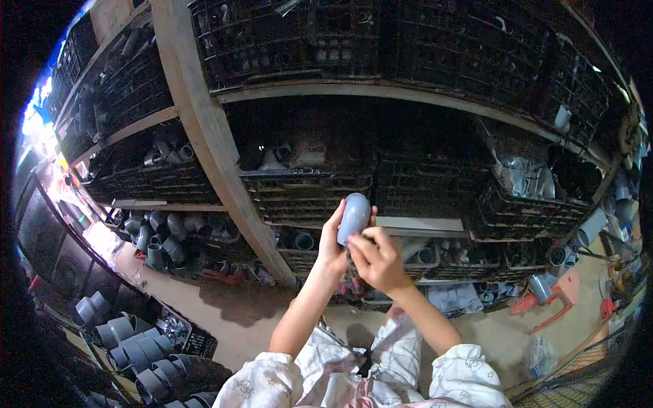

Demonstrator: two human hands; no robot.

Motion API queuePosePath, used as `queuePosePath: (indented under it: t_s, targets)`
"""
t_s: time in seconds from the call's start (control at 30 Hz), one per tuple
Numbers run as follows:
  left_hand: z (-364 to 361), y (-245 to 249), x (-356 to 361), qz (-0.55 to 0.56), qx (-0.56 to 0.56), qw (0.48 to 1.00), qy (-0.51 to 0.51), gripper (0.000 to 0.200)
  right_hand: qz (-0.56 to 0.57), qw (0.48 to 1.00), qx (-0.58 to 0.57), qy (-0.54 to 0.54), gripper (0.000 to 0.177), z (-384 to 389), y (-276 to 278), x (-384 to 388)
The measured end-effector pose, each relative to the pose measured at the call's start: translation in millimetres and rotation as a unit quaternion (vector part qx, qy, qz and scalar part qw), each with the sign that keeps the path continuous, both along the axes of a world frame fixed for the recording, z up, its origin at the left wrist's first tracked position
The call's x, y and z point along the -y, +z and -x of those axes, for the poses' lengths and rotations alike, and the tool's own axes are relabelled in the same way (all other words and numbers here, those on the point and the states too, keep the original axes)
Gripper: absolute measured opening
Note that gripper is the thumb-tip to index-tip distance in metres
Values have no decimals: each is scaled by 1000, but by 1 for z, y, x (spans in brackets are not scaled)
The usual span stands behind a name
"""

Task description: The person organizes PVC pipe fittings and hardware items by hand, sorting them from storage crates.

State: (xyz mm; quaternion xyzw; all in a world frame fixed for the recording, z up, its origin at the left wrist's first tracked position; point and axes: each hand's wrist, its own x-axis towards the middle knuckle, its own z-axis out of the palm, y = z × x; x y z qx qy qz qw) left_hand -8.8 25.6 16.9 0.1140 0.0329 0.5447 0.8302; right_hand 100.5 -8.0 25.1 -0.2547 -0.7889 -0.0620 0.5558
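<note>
A smooth grey plastic pipe elbow (355,214) is held up in front of the shelves, its rounded bend facing me. Wrapped around its left side is my left hand (331,243), with fingertips showing behind the right edge. My right hand (378,258) has its fingers curled in against the fitting's lower end, touching it. What lies under those right fingertips is hidden.
Black plastic crates (435,187) fill the wooden shelves ahead. A slanting wooden post (211,146) stands left of centre. Grey pipe fittings (139,350) are piled at lower left. A red plastic stool (554,299) is on the floor at right.
</note>
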Motion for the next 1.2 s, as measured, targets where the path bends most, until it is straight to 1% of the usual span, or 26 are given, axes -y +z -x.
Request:
queuePosePath:
  t_s: [0.03,0.07,0.13,0.17,0.2,0.27,0.3,0.33,0.4,0.43,0.47,0.53,0.57,0.6,0.67,0.7,0.73,0.83,0.87,0.93,0.97,1.0,1.07,1.13,1.17,1.2]
  targets:
    - [-1,1,-4,0,-13,1000,-3,40,-22,999,25,-14,12,-2,0,-3]
    - [-3,7,-7,3,-32,999,-3,39,17,1000,4,-21,9,-7,4,-10]
    - [-7,22,-9,14,-67,998,-1,37,97,981,-166,-32,9,-14,20,-33]
    - [-12,32,-10,-19,-89,995,32,35,70,980,-184,-41,8,-13,27,-39]
    - [-14,35,-17,-18,-97,994,47,36,53,982,-175,-46,7,-9,28,-38]
    - [-12,38,-34,-52,-160,984,52,38,-3,1000,-25,17,6,-7,23,-31]
    - [-13,40,-38,-69,-222,971,63,40,-70,998,1,12,8,-5,26,-38]
    - [-18,52,-33,-16,-187,982,31,40,-32,998,-61,-2,8,-9,32,-47]
    - [-19,50,-43,-30,-227,973,42,36,50,981,-187,-29,7,-14,48,-67]
    - [-33,50,-48,-22,-146,987,70,33,44,969,-238,-38,6,-14,50,-77]
    - [-32,48,-51,-40,-110,992,46,32,14,977,-209,-36,6,-12,47,-77]
    - [-30,46,-47,-28,-152,987,51,32,-50,987,-148,-36,6,-7,38,-68]
    - [-22,38,-50,-109,-95,989,-38,35,-19,992,-118,-34,6,-8,34,-60]
    - [-26,30,-52,-100,-115,988,-19,37,-97,987,-115,-53,7,-14,36,-65]
    - [-36,43,-36,-79,-155,985,20,40,15,961,-268,-63,9,-21,40,-69]
    - [-38,40,-36,-80,-179,980,24,44,104,919,-381,13,10,-21,41,-71]
    - [-42,52,-25,-38,-178,983,39,45,73,931,-357,-21,9,-23,35,-74]
    - [-33,48,-31,-68,-189,979,34,47,-93,977,-188,-41,7,-21,17,-55]
    - [-35,46,-32,-74,-207,975,30,48,-28,980,-194,-20,6,-17,21,-38]
    - [-41,46,-24,-86,-246,965,23,49,-21,958,-287,-16,5,-21,28,-48]
    - [-49,59,-8,-59,-282,954,78,50,67,934,-350,-9,9,-25,37,-46]
    - [-49,46,-16,-91,-251,962,54,53,104,922,-373,2,15,-27,44,-47]
    - [-48,45,-17,-70,-282,953,88,53,168,905,-390,38,20,-25,42,-43]
    - [-41,43,-18,-69,-233,968,60,53,127,927,-352,0,25,-17,22,-43]
    - [-39,46,-12,-82,-247,963,68,53,146,931,-334,10,31,-17,18,-35]
    - [-36,46,-8,-97,-292,950,55,52,117,931,-346,32,32,-20,16,-40]
